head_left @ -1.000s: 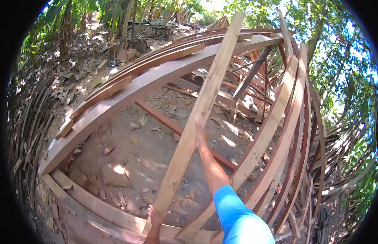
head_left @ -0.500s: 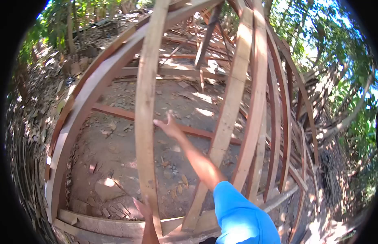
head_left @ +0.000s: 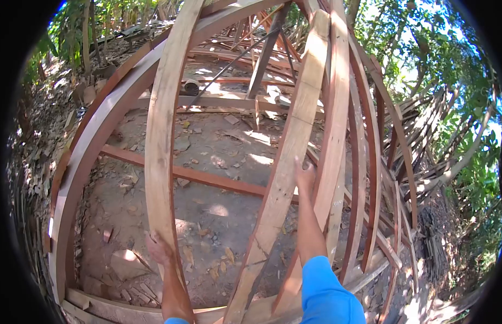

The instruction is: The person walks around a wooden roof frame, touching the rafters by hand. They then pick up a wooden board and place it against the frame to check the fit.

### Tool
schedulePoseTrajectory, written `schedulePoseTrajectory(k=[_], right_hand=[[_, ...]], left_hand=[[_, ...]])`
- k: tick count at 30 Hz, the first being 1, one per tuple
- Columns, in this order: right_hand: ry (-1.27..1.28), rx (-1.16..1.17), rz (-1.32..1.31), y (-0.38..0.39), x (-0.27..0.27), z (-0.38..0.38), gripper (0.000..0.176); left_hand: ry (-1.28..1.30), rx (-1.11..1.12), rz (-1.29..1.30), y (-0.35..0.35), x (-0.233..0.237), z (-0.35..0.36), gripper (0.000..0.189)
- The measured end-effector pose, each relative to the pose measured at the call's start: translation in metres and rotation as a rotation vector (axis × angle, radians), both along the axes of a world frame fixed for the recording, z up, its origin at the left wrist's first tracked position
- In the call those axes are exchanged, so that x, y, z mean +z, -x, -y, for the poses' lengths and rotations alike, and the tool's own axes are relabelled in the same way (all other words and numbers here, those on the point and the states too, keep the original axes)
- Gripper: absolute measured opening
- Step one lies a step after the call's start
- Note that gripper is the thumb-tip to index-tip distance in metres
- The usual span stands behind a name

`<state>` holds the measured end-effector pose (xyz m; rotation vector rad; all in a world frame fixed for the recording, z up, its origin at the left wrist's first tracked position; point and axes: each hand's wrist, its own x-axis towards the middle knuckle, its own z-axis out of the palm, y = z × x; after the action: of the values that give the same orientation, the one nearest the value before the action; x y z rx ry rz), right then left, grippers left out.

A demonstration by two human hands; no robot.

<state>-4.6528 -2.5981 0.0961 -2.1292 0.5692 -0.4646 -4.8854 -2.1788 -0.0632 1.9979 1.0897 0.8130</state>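
Note:
Two long, pale wooden planks lean upward in front of me, the left plank [head_left: 165, 116] standing apart from the right plank [head_left: 280, 178]. Low on the left plank, my left hand [head_left: 161, 251] is closed around its edge, with some fingers hidden by the wood. My right hand [head_left: 305, 177] is at the right edge of the right plank, with thumb and finger apart over its face. Just beyond that hand rises a reddish plank [head_left: 334, 129]. Pencil-like lines and small dark marks show on the right plank.
A thick curved timber [head_left: 94, 146] bounds the left side. A reddish crossbar [head_left: 218, 181] runs low behind the planks, above leaf-strewn dirt. More upright timbers [head_left: 376, 162] stand to the right, and a base beam [head_left: 116, 310] lies at the front.
The left plank has shifted left in view. My left hand has gone from open below to closed on its edge. My right hand has moved from beside the left plank to the right plank.

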Motion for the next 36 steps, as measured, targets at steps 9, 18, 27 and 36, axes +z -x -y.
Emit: schedulePoseTrajectory(k=[9,18,27,36], right_hand=[[-0.874,0.327,0.058,-0.02,-0.06,0.004,0.09],[-0.862,0.421,0.01,-0.034,-0.054,-0.088,0.086],[-0.728,0.424,-0.109,-0.029,-0.046,-0.156,0.101],[-0.706,0.474,-0.113,-0.042,-0.066,-0.172,0.099]], left_hand=[[-0.025,0.029,-0.043,0.005,0.012,-0.002,0.051],[-0.032,0.023,0.017,0.003,0.014,-0.001,0.05],[0.029,0.019,-0.006,0.004,0.021,0.002,0.05],[0.013,-0.001,0.01,0.003,0.005,0.008,0.045]])
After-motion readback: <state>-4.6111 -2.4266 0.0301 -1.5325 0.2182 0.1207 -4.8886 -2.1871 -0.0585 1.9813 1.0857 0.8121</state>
